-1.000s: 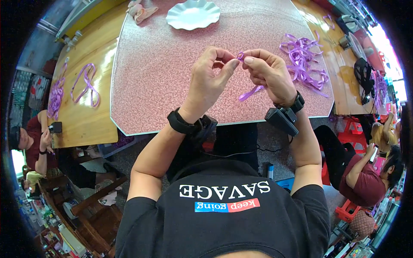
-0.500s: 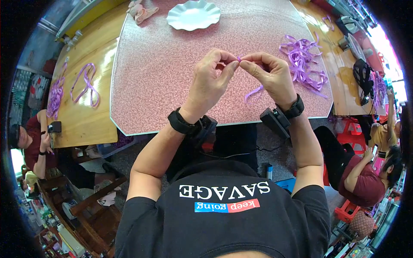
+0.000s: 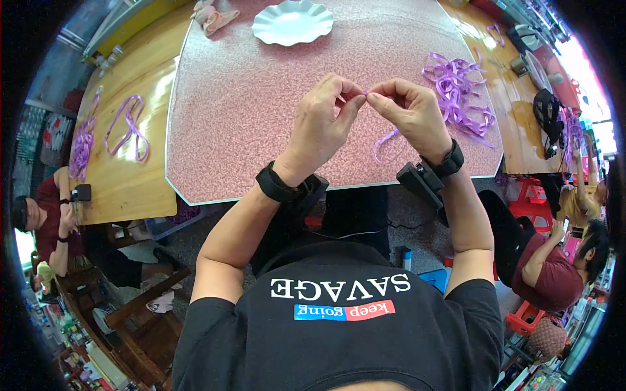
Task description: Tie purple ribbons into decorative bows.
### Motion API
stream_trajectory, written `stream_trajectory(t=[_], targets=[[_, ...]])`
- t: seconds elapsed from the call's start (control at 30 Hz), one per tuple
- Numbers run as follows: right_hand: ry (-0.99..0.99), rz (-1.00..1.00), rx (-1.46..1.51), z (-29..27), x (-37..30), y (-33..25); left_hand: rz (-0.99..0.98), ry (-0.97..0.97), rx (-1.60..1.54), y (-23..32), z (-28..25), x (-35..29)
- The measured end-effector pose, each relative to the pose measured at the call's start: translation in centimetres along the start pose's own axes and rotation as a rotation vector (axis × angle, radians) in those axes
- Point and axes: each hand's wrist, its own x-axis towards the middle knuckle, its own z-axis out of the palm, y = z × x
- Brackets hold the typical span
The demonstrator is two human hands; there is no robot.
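Above the pink speckled table mat (image 3: 241, 117), my left hand (image 3: 326, 120) and my right hand (image 3: 411, 114) meet with thumbs and forefingers pinched together. Between the fingertips a small bit of purple ribbon (image 3: 385, 141) shows; its loose end hangs out below my right palm, over the mat. Most of the pinched part is hidden by the fingers. Right of my right hand lies a tangled heap of purple ribbons (image 3: 456, 91). Each wrist wears a black strap with a black box on it.
A white scalloped plate (image 3: 293, 23) and a pale pink cloth (image 3: 212, 18) lie at the mat's far side. More purple ribbon (image 3: 130, 127) is on the wooden table (image 3: 156, 176) to the left. Seated people are at left and right; a red stool (image 3: 531, 202) stands at right.
My hands have shifted very slightly to the right, still pinched together. Less of the purple ribbon shows between the fingertips.
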Motion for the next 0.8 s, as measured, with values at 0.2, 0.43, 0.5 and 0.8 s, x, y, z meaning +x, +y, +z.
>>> stream_trajectory(t=[0.2,0.43,0.5,0.8], targets=[[-0.043,-0.051,0.058,-0.14,-0.18,-0.17,-0.095,-0.028,-0.003,0.09,-0.33,-0.18],[-0.001,-0.033,-0.107,-0.12,-0.35,-0.14,-0.01,-0.028,0.013,-0.17,0.03,-0.2],[0.042,-0.051,-0.08,-0.01,-0.33,0.1,-0.024,-0.021,-0.003,-0.32,0.07,-0.22],[-0.025,-0.19,-0.07,-0.28,-0.32,0.25,-0.106,-0.084,-0.048,0.09,-0.22,-0.31]])
